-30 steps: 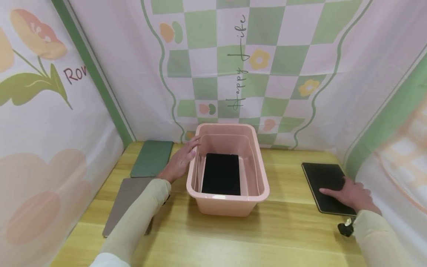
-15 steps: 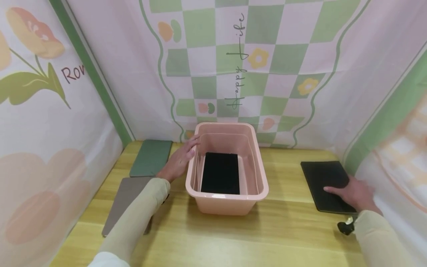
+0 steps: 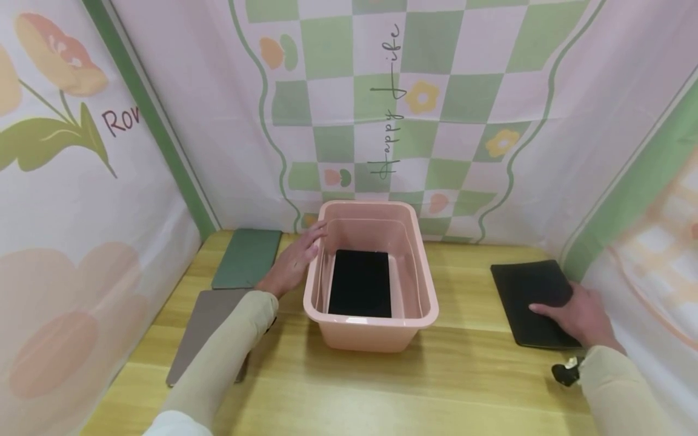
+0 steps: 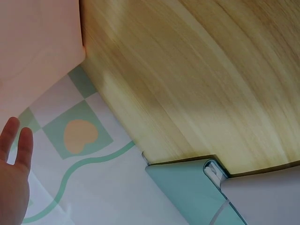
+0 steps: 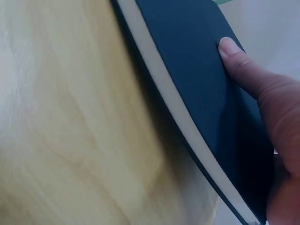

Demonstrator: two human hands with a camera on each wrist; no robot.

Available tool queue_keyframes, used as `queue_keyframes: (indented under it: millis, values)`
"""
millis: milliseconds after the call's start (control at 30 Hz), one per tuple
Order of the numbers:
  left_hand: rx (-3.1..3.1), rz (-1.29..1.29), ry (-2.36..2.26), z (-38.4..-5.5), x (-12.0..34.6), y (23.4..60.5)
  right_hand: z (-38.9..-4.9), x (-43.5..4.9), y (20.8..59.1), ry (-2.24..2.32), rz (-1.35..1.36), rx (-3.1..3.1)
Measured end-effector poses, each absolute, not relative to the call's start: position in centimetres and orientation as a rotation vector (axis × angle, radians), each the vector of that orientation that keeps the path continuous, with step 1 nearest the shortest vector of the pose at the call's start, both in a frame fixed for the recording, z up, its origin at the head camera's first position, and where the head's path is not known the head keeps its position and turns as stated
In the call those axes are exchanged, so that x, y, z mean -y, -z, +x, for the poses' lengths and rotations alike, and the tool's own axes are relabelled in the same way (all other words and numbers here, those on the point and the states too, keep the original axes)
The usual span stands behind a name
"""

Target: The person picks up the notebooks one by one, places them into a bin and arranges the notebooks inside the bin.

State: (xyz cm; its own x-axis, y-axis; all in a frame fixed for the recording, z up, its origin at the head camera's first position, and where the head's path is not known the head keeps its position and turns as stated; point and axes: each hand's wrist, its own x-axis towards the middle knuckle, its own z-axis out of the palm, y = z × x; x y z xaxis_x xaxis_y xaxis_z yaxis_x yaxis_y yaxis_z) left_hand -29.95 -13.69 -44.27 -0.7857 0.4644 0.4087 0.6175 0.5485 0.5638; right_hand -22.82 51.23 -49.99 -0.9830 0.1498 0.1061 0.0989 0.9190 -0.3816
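My left hand lies against the left rim of a pink plastic bin, its fingers extended along the edge. Flat inside the bin is a black notebook. Over at the right, my right hand grips a second black notebook by its right side. The thumb presses on the cover in the right wrist view, and the other fingers are hidden behind the edge. This notebook's right side is lifted a little off the table, and its pale page block shows.
A green notebook lies at the back left of the wooden table. In front of it is a grey-brown notebook, partly under my left forearm. A printed cloth hangs right behind the bin, with more cloth at both sides.
My right hand has moved its fingers round the right edge of the black notebook and raised that side slightly. The left hand and the bin have stayed in place.
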Motion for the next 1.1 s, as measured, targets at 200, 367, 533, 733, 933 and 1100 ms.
queue_keyframes:
  millis: [200, 367, 533, 733, 933, 1100]
  values:
    - [2.565, -0.926, 1.065, -30.0, 13.8, 44.6, -22.8, -51.4, 49.8, -0.547, -0.178, 2.931]
    - [2.561, -0.926, 1.07, -30.1, 13.8, 44.8, -22.6, -51.1, 49.3, -0.575, -0.197, 2.939]
    - [2.552, -0.919, 1.078, -30.1, 13.8, 44.8, -22.6, -50.7, 48.8, -0.605, -0.208, 2.905]
    - [2.564, -0.909, 1.089, -30.0, 13.8, 44.6, -22.7, -50.6, 48.5, -0.587, -0.222, 2.926]
    - [2.567, -0.915, 1.089, -29.8, 13.8, 44.4, -22.7, -50.8, 48.4, -0.571, -0.198, 2.967]
    - [2.567, -0.921, 1.075, -29.9, 13.8, 44.4, -22.8, -51.0, 48.2, -0.582, -0.235, 3.007]
